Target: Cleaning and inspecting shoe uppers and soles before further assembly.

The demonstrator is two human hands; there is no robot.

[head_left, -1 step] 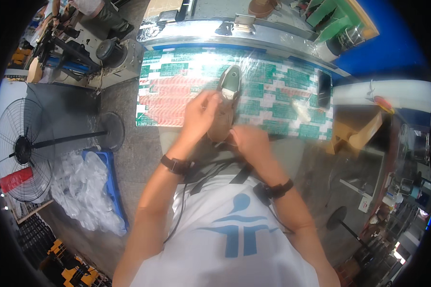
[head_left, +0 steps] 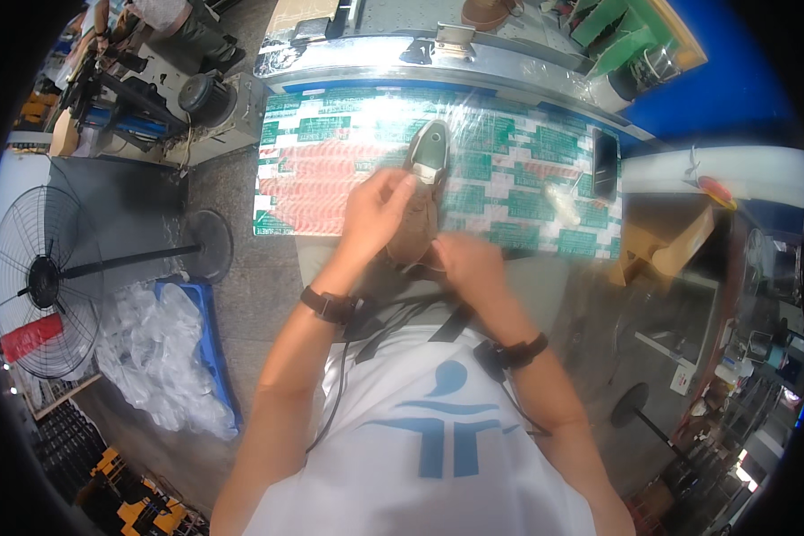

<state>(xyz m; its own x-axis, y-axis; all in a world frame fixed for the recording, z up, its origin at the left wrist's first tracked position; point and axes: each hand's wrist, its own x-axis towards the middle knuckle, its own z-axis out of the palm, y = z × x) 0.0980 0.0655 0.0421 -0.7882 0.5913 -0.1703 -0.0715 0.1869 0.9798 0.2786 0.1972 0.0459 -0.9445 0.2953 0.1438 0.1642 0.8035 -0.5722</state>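
A brown shoe with a green insole rests on the packing-tape-covered table top, its toe toward me and its open heel end pointing away. My left hand is closed, thumb and forefinger pinched together at the left edge of the shoe's opening, by the pale tongue area. Lower down, my right hand has curled fingers pressed against the right side of the toe. Their tips are partly hidden, and any lace between them is too small to make out.
A phone and a small whitish bundle lie on the table's right part. Beyond stands a machine bed with another brown shoe. A floor fan and a blue crate of clear plastic are at left, a cardboard box at right.
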